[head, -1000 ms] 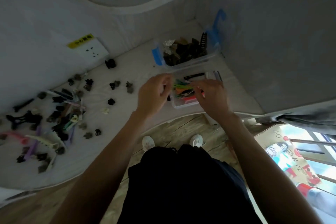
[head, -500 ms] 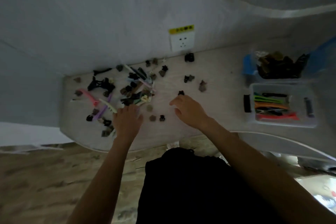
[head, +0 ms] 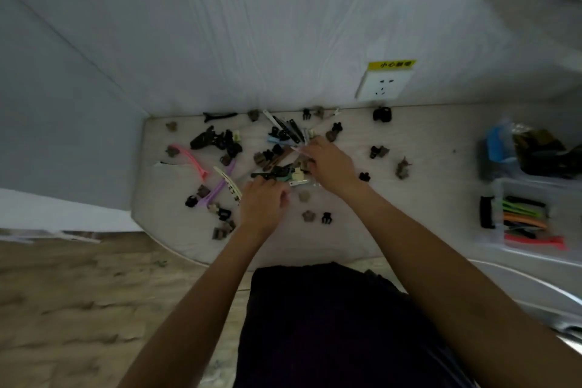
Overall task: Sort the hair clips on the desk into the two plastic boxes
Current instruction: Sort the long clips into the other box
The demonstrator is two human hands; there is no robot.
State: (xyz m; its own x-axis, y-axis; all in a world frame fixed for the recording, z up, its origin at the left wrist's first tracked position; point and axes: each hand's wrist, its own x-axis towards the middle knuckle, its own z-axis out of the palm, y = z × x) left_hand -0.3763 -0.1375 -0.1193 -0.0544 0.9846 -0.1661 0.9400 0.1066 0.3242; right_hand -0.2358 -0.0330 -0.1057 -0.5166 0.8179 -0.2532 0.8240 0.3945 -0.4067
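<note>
My left hand (head: 263, 200) lay knuckles-up at the near edge of the hair clips (head: 277, 151) heaped mid-worktop (head: 425, 142), fingers curled under; any hold could not be determined. My right hand (head: 329, 164) reached deeper into the heap, fingers bent down among clips; grip unclear. Both plastic boxes (head: 529, 214) stood at the far right.

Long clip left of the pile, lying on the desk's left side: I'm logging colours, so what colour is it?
Pink: the long clip shows plainly in the head view.
</note>
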